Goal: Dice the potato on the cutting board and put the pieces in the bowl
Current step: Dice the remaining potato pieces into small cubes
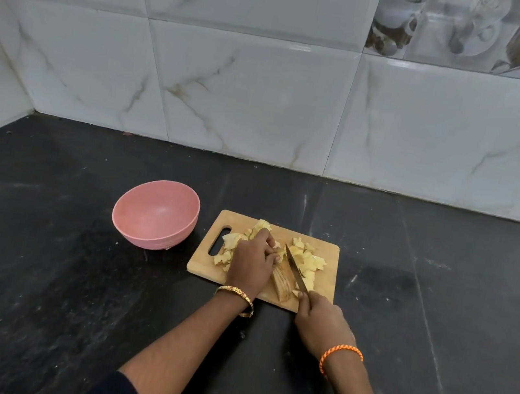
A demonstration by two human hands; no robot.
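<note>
The knife (297, 272) is gripped by its handle in the right hand (320, 322), fingers curled round it, the blade angled across the cutting board (329, 245). The sliced potato piece (281, 284) is held down by the left hand (251, 263), fingers curled over it, just beside the blade. Diced pieces (305, 258) are heaped on the board on both sides of the hands. The pink bowl (155, 214) stands on the black counter (39, 247) just left of the board; no pieces are seen in it.

Nothing here carries readable writing: no words, brand marks or numbers anywhere I look, and the printed wall tile (482, 31) shows only pictures.
</note>
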